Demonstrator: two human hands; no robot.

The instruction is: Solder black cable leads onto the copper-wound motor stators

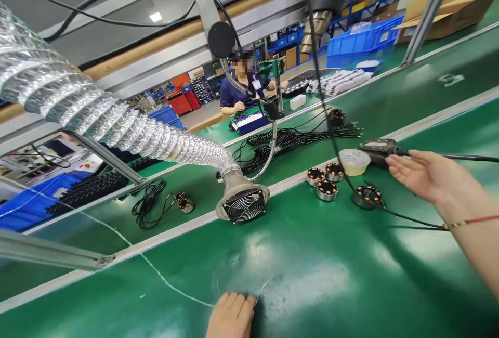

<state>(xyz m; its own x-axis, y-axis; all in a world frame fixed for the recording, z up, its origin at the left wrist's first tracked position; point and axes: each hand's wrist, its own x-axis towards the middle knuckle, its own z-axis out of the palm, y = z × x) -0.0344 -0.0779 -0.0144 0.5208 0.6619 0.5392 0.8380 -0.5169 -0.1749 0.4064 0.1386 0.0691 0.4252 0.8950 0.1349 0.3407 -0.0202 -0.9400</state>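
Note:
Near the bottom edge, my left hand point(231, 315) is closed with its fingers curled around a thin pale wire point(163, 279). The wire comes in from the far left, and a short end sticks out to the right of the fingers. My right hand point(419, 174) reaches in from the right, palm up, fingers stretched out, holding nothing visible. Its fingertips are beside a dark corded tool point(377, 151); whether they touch it I cannot tell. Nearby are a roll of clear tape point(354, 162) and a motor stator point(367, 195) with a black cable. Several more stators point(326, 190) stand to its left.
A ribbed foil duct point(167, 138) ends in a fan with a grille point(245, 207) at the middle rail. Behind the rail lie bundled black cables point(288, 139) and a cabled stator point(184, 203). A co-worker point(244, 88) sits across the bench. A dark cable hangs down in front.

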